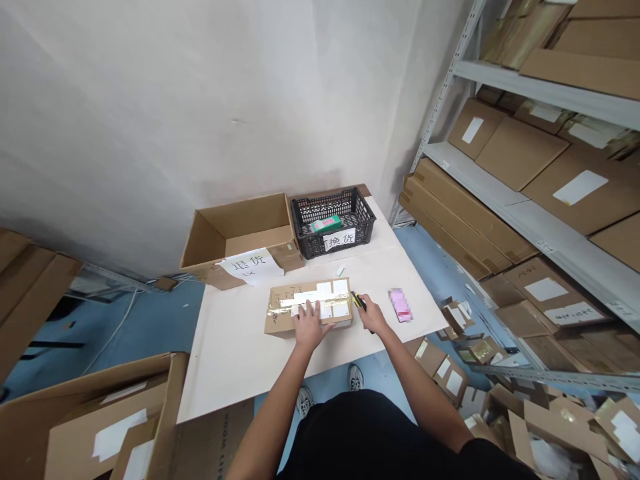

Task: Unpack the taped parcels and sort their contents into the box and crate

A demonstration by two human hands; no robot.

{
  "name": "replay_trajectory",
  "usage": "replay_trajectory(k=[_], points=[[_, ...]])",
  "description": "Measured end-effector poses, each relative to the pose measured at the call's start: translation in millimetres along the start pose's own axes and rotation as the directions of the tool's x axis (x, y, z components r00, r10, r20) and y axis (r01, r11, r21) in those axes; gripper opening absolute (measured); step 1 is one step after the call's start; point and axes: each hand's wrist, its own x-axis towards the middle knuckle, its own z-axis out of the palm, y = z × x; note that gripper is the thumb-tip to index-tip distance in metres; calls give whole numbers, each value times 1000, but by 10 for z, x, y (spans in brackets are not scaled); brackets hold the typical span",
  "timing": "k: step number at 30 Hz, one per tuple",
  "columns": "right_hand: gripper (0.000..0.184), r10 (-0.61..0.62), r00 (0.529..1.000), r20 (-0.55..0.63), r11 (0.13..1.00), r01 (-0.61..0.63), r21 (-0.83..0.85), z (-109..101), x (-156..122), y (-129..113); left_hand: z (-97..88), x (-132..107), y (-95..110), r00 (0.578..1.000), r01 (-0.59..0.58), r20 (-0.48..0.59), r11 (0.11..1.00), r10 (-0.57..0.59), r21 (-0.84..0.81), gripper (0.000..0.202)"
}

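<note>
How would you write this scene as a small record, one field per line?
Left hand: spread on top of the carton
Right hand: gripping a black-and-yellow cutter by the carton's right end
Carton: taped, white labels on top
Behind carton: open cardboard box; black crate to its right
In crate: green-and-pink pack
Right side of table: pink item, blurred
Far right: shelves with boxes

An open cardboard carton (250, 215) stood on the counter (225, 347) beside a black plastic crate (365, 233), which held a green-and-pink packet (327, 224). Metal shelving (513, 215) carried brown cardboard boxes (523, 153).
</note>
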Motion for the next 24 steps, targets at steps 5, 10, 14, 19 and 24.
replay_trajectory(k=[5,10,14,19,24], points=[[37,-16,999,43,991,10,130,-62,17,-11,-24,26,-11,1000,-5,7,1000,5,-7,101],[35,-35,997,75,979,19,201,-51,-85,69,-68,41,-6,1000,-3,8,1000,3,-4,100],[36,-69,995,74,969,49,241,2,-168,213,-99,27,5,1000,-5,6,1000,5,13,100],[34,-87,993,77,949,60,308,-12,-149,361,-144,24,4,1000,0,1,1000,0,12,97],[34,-48,999,-21,925,52,377,18,61,220,-117,7,2,1000,12,-11,1000,-12,26,96]])
